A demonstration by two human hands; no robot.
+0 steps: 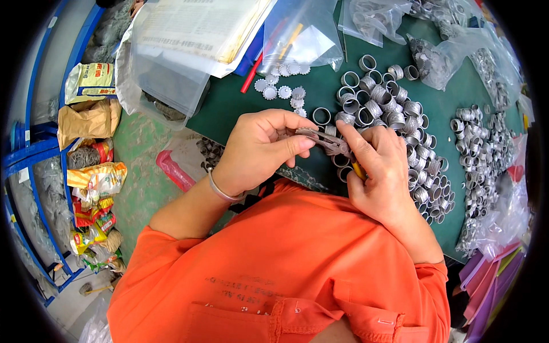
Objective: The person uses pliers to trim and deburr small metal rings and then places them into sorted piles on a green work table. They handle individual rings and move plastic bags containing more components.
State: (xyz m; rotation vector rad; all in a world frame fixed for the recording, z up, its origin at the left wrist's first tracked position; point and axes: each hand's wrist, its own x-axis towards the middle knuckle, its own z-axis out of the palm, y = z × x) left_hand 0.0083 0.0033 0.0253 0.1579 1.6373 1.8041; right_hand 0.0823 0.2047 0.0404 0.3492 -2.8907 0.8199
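Note:
My right hand [377, 171] is closed round a pair of pliers [338, 148] with a yellow handle. Their jaws point left, toward the fingertips of my left hand [263, 140]. That hand is pinched at the jaw tips, and the small piece between its thumb and fingers is mostly covered. A heap of grey metal rings [394, 119] lies just beyond and to the right of the pliers. Several pale toothed discs [284, 91] are scattered past my left hand.
A second pile of smaller rings [477, 154] lies further right on the green table [440, 106]. Clear bags [377, 17] are at the back. Papers in a plastic sleeve [189, 40] and a red pen [251, 74] lie at the far left. Blue shelving [34, 150] stands left.

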